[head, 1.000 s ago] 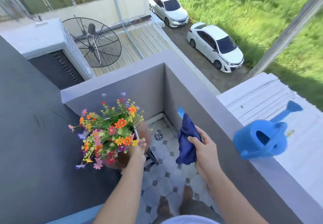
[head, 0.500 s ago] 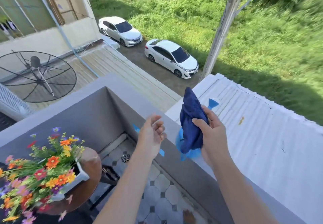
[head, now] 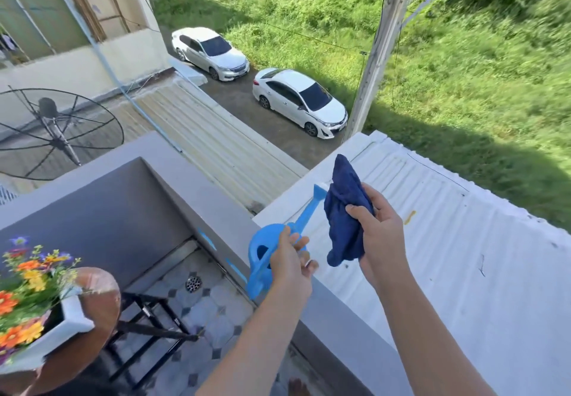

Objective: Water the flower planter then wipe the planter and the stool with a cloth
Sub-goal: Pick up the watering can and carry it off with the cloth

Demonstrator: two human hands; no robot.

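Note:
A light blue watering can (head: pixel 262 250) stands on top of the grey balcony wall (head: pixel 216 210), spout pointing up and away. My left hand (head: pixel 290 267) is closed around its body and handle. My right hand (head: pixel 378 235) holds a bunched dark blue cloth (head: pixel 344 210) above the white roof, just right of the can. At the lower left a white planter (head: pixel 72 318) full of orange, yellow and purple flowers (head: pixel 27 290) sits on a round brown stool (head: pixel 105 296) with black legs.
The balcony floor (head: pixel 204 312) is tiled, with a round drain (head: pixel 193 283) in the corner. Beyond the wall lies a white corrugated roof (head: pixel 448 256). A satellite dish (head: pixel 52 133), two white cars (head: pixel 298 102) and a utility pole (head: pixel 380 46) lie below and beyond.
My left hand left the planter, swung right and took hold of the watering can. My view turned right, so the planter slid to the lower left. The cloth stayed in my right hand.

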